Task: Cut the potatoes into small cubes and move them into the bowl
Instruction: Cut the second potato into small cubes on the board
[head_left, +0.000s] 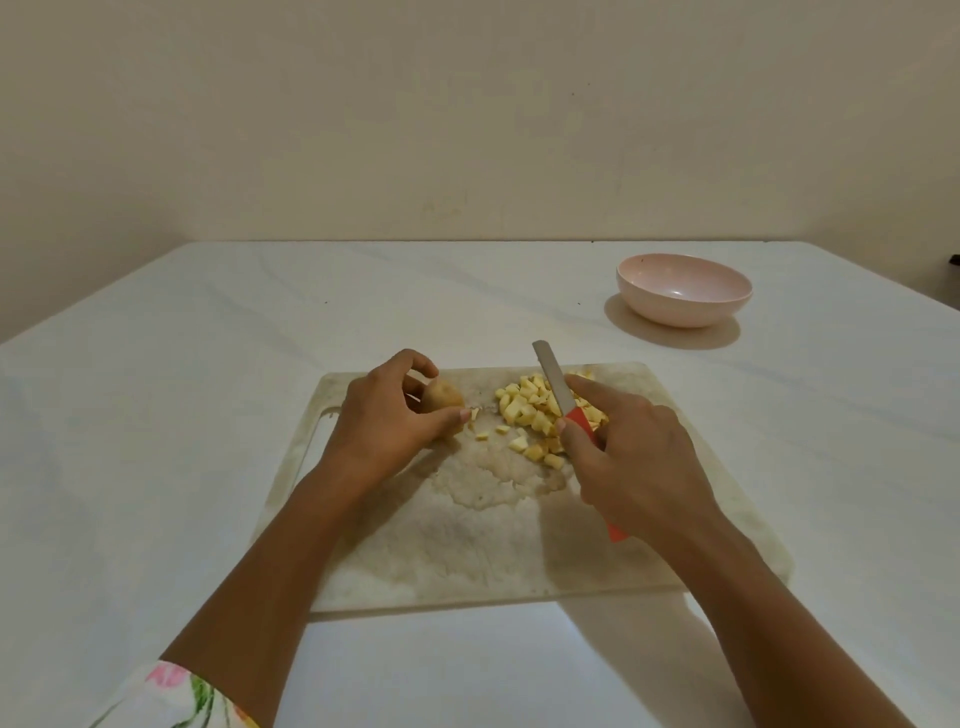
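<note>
The uncut remainder of the potato (442, 399), skin still on, sits at the far left of the cutting board (467, 545), apart from the pile, probably so the next cuts have bare board to land on. The left hand (384, 415) curls round it, fingers arched over the top and thumb at its near side, a grip that seems meant to steady it for the blade. Just to its right lies the heap of potato cubes (535, 410), with a few strays nearer the hand. The knife (553, 382) hangs above that heap, blade tilted up and pointing away. The right hand (628, 457) is clenched on its red handle, forefinger stretched toward the blade, likely for control. The pink bowl (683, 296) stands empty on the counter (208, 364), well beyond the board's far right corner, so no cubes have gone in.
</note>
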